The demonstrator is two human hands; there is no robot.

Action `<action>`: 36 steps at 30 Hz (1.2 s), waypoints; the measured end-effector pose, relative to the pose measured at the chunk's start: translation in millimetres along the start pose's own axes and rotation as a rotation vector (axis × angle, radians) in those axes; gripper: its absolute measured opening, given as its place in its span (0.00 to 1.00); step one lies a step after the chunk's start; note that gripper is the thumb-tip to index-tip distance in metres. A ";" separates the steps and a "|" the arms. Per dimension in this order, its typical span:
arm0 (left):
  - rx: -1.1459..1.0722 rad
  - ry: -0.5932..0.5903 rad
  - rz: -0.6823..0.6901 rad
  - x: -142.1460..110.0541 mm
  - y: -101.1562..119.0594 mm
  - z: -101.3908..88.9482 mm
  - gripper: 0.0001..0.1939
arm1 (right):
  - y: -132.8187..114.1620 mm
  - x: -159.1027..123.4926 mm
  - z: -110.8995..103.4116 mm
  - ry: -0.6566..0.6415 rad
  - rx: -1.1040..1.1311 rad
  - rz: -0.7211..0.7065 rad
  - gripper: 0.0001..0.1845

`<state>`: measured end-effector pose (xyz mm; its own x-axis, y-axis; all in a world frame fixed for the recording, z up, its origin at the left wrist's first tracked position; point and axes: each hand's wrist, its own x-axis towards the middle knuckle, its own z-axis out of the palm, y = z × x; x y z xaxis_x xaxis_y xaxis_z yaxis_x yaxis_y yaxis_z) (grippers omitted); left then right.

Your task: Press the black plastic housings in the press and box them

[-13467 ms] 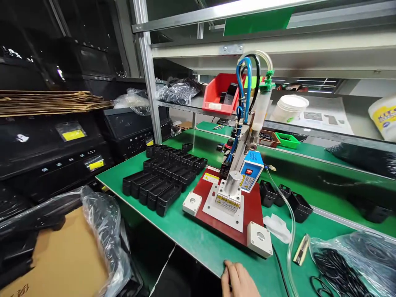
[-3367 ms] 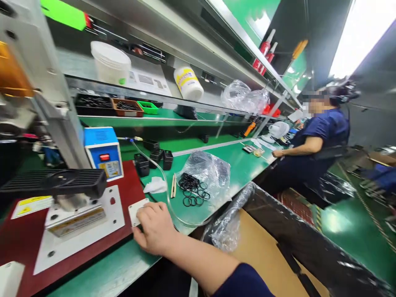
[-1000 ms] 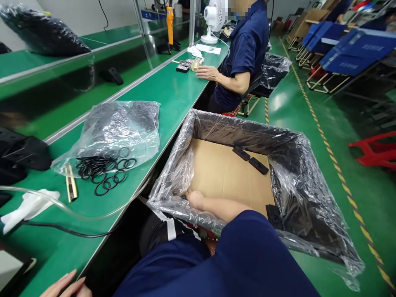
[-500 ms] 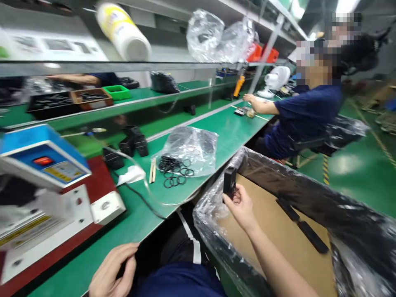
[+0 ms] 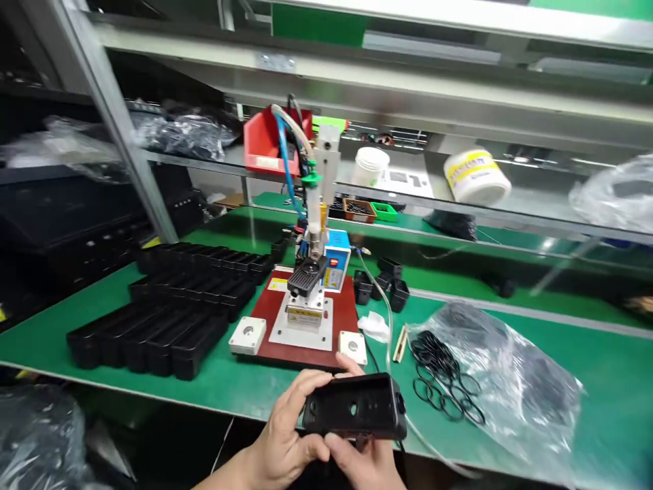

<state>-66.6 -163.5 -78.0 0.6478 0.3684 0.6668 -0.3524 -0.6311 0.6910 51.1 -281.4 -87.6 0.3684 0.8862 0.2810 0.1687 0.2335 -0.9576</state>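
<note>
Low in the head view, both hands hold one black plastic housing point(image 5: 357, 408), a long open box with a hole in its floor. Its hollow side faces me. My left hand point(image 5: 293, 432) grips its left end, thumb along the lower edge. My right hand point(image 5: 364, 459) supports it from below and behind, thumb on the near edge, other fingers partly hidden. Beyond the hands stands a small bench press point(image 5: 311, 306) on a dark red base, with a black part point(image 5: 307, 275) seated on its fixture. White button boxes point(image 5: 248, 335) sit at the base's front corners.
Rows of black housings point(image 5: 147, 337) cover the bench's left side. To the right lie black rubber rings point(image 5: 449, 381), a clear plastic bag point(image 5: 530, 395), tweezers point(image 5: 400, 343) and a white tissue point(image 5: 375, 327). A pale tube point(image 5: 390, 320) curves across the bench. Shelves point(image 5: 408, 194) run overhead.
My view has swung left from the lined box and the co-worker to the press. The housing in my right hand has come over the bench edge, and my left hand now grips it too.
</note>
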 end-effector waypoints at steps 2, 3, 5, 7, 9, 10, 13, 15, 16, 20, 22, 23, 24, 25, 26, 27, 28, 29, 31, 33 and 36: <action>0.028 0.072 -0.033 -5.7 -3.0 -8.5 0.31 | -0.4 6.5 0.3 0.009 0.068 0.040 0.36; 0.058 0.099 -0.053 -8.5 -4.6 -12.1 0.30 | -1.3 9.6 -1.5 0.034 0.091 0.052 0.38; 0.124 0.158 -0.102 -13.5 -8.4 -18.3 0.29 | -2.9 15.9 -7.4 0.104 0.118 0.060 0.40; 0.177 0.216 -0.146 -17.8 -12.6 -22.7 0.28 | -2.4 21.1 -13.8 0.177 0.126 0.062 0.40; 0.203 0.257 -0.169 -21.1 -16.8 -25.2 0.27 | 2.1 23.9 -19.0 0.210 0.105 0.055 0.38; 0.208 0.268 -0.172 -22.3 -18.6 -25.9 0.27 | 6.0 24.4 -21.0 0.202 0.087 0.053 0.36; 0.214 0.283 -0.168 -24.9 -22.2 -26.6 0.26 | 20.9 23.5 -24.1 0.120 0.003 0.038 0.33; 0.231 0.284 -0.164 -26.7 -23.5 -26.6 0.25 | 29.3 23.1 -24.5 0.087 -0.061 0.013 0.32; 0.243 0.284 -0.161 -27.7 -24.0 -26.5 0.25 | 31.8 23.4 -24.4 0.087 -0.086 0.001 0.32; 0.284 0.268 -0.136 -28.8 -26.1 -27.9 0.26 | 25.4 30.4 -26.2 0.073 -0.189 -0.114 0.29; 0.315 0.251 -0.102 -22.9 -26.7 -31.0 0.27 | 13.5 39.5 -30.5 0.031 -0.289 -0.189 0.28; 0.335 0.248 -0.071 -16.9 -26.8 -33.4 0.27 | 6.2 46.4 -33.4 0.013 -0.339 -0.211 0.27; 0.358 0.251 -0.030 -8.6 -26.8 -36.4 0.28 | -1.4 55.2 -36.7 -0.003 -0.381 -0.228 0.27; 0.381 0.261 0.016 1.9 -26.7 -39.8 0.28 | -9.0 66.0 -40.1 -0.017 -0.408 -0.247 0.27; 0.404 0.279 0.065 14.6 -26.7 -43.6 0.28 | -16.4 79.0 -43.6 -0.027 -0.419 -0.274 0.27; 0.426 0.304 0.105 28.9 -27.0 -47.7 0.28 | -23.2 94.0 -47.0 -0.041 -0.416 -0.306 0.27; 0.444 0.335 0.135 44.3 -27.6 -51.9 0.28 | -29.5 110.7 -50.1 -0.052 -0.404 -0.340 0.26; 0.459 0.368 0.158 60.3 -28.8 -56.0 0.29 | -34.9 128.7 -52.9 -0.057 -0.387 -0.372 0.26; 0.485 0.443 0.168 90.7 -33.2 -63.7 0.30 | -43.0 165.8 -56.8 -0.070 -0.350 -0.414 0.25; 0.503 0.496 0.141 115.4 -40.4 -69.9 0.30 | -46.7 199.8 -58.1 -0.069 -0.312 -0.409 0.25; 0.503 0.504 0.074 136.2 -54.4 -75.3 0.24 | -44.0 234.8 -55.4 -0.060 -0.259 -0.345 0.27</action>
<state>-10.0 -27.5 -3.7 0.2007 0.5060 0.8388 0.0495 -0.8604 0.5072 180.9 -105.8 24.0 0.1981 0.7974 0.5699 0.4989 0.4184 -0.7589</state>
